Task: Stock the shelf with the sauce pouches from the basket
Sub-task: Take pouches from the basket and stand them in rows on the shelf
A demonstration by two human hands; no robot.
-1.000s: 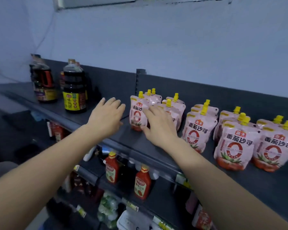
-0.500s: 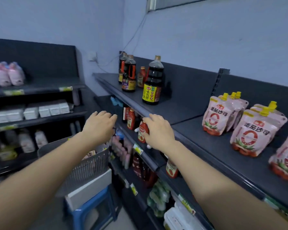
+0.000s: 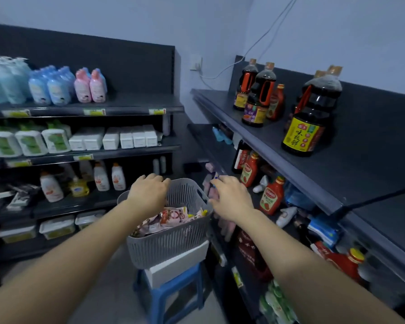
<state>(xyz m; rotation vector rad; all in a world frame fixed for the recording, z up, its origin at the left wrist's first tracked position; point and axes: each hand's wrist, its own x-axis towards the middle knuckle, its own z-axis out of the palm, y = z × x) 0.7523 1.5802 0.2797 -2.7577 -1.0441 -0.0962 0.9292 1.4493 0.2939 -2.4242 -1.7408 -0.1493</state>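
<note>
A grey slatted basket (image 3: 168, 244) stands on a white box atop a blue stool (image 3: 173, 293). Several pink sauce pouches (image 3: 171, 217) with yellow caps lie piled inside it. My left hand (image 3: 147, 192) hovers over the basket's left rear rim, fingers curled downward, holding nothing. My right hand (image 3: 232, 197) hangs just past the basket's right rim, fingers spread and empty. The dark top shelf (image 3: 337, 174) on the right runs toward me; the pouches standing on it are out of view.
Large soy sauce bottles (image 3: 309, 120) stand on the top right shelf. Red ketchup bottles (image 3: 271, 197) fill the shelf below it. The left shelving (image 3: 84, 155) holds pastel bottles and white boxes. A cable runs up the back wall from a socket (image 3: 195, 64).
My view has swung left from the shelf with standing pouches to the basket. Both hands have dropped from the shelf edge to above the basket, still empty.
</note>
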